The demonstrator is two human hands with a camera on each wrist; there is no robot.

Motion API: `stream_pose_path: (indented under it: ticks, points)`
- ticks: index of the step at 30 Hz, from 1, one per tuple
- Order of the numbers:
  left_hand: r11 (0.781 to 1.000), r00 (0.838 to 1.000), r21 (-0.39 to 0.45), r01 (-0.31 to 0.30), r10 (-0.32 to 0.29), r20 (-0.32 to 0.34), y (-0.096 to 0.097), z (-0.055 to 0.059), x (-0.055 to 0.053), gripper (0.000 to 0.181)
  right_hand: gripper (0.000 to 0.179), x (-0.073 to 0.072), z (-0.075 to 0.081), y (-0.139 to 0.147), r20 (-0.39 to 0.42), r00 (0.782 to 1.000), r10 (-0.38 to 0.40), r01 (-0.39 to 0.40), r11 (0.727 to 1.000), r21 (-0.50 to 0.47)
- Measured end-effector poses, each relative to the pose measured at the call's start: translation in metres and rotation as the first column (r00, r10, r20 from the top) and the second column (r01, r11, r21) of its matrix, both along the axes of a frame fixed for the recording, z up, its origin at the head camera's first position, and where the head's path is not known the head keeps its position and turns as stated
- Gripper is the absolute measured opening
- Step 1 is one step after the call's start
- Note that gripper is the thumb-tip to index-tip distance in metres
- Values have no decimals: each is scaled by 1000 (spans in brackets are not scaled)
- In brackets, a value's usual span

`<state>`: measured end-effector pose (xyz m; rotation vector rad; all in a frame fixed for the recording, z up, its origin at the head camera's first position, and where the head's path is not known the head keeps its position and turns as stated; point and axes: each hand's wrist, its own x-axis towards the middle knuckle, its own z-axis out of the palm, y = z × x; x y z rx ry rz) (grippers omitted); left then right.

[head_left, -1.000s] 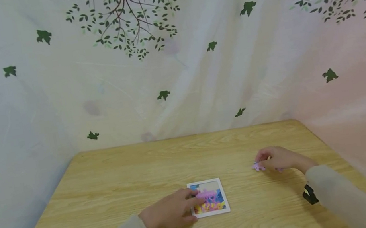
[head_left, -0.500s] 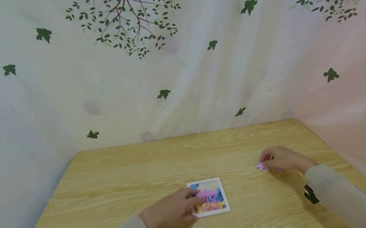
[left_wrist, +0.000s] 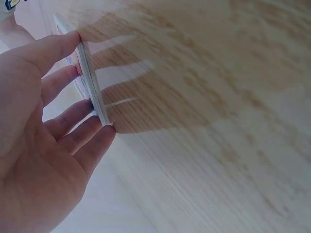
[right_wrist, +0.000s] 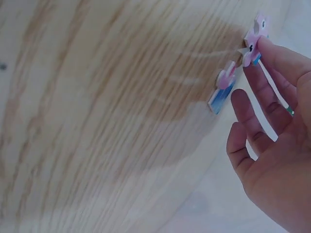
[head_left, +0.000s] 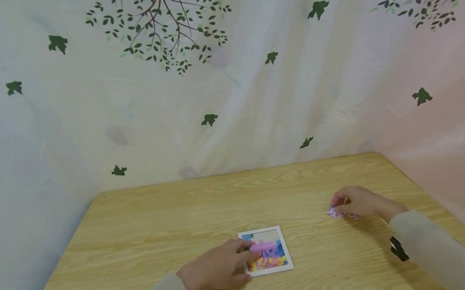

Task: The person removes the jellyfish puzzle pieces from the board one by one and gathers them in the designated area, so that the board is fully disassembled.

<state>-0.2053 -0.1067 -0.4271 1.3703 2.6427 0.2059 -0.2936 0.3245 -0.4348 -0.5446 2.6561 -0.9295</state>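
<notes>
A small white-framed jigsaw puzzle [head_left: 286,249] lies near the table's middle, its picture pink, blue and yellow, with a pale bare strip along the top. My left hand [head_left: 218,266] rests on its left side, fingers loosely extended over the picture; in the left wrist view the thumb and fingertips touch the frame's edge [left_wrist: 92,80]. To the right, my right hand [head_left: 360,203] pinches a pink puzzle piece [right_wrist: 251,44] with an eye printed on it, thumb on top, low over the table. A pink and blue puzzle piece [right_wrist: 222,92] lies beside the fingers.
The wooden table [head_left: 170,212] extends around both hands. Behind and at both sides hangs a pale curtain [head_left: 155,127] printed with trees and green leaves. A dark band [head_left: 398,248] shows at the right sleeve.
My right hand and the pink puzzle piece have shifted slightly to the right. The left hand stays on the puzzle frame.
</notes>
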Motion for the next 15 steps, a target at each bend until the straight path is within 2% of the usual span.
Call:
stream_pose_path:
  ticks: [15]
  points:
    - [1000, 1000, 11, -1, 1, 13, 0, 1, 1, 51, 8, 1, -1, 1, 0, 1000, 18, -18, 1000, -18]
